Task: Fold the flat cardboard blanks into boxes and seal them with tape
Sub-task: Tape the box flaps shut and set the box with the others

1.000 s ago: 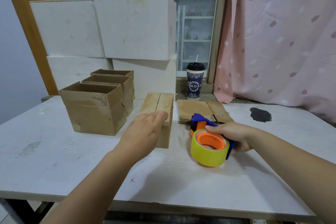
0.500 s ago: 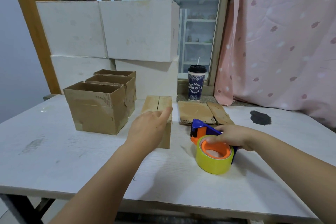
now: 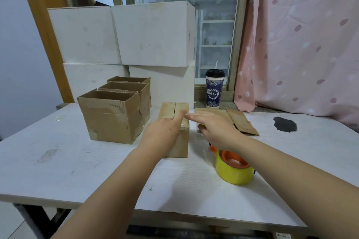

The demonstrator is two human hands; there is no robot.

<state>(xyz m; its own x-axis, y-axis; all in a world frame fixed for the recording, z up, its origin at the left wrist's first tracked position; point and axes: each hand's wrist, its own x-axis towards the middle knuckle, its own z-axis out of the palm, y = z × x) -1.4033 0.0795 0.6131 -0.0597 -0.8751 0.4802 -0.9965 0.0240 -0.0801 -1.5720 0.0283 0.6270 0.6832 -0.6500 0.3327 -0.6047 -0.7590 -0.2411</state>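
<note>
Table [image 3: 77, 170]: white, all items carried on it.
Tape roll [image 3: 232, 172]: yellow on an orange core, set down at front right, held by neither hand.
Left hand [image 3: 163, 134]: laid on the folded box [image 3: 182, 145], fingers straight, flaps pressed down.
Right hand [image 3: 217, 130]: released, fingers extended, nothing grasped, just beside the box.
Box: judged light and stiff, with springy flaps; best taken by opposite side walls.
Flat blanks [image 3: 240, 122]: stacked behind the right hand.
Open boxes [image 3: 110, 122]: three, lined up at far left.

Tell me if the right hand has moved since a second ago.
Yes. The right hand let go of the tape dispenser and moved forward-left toward the closed box.
</note>
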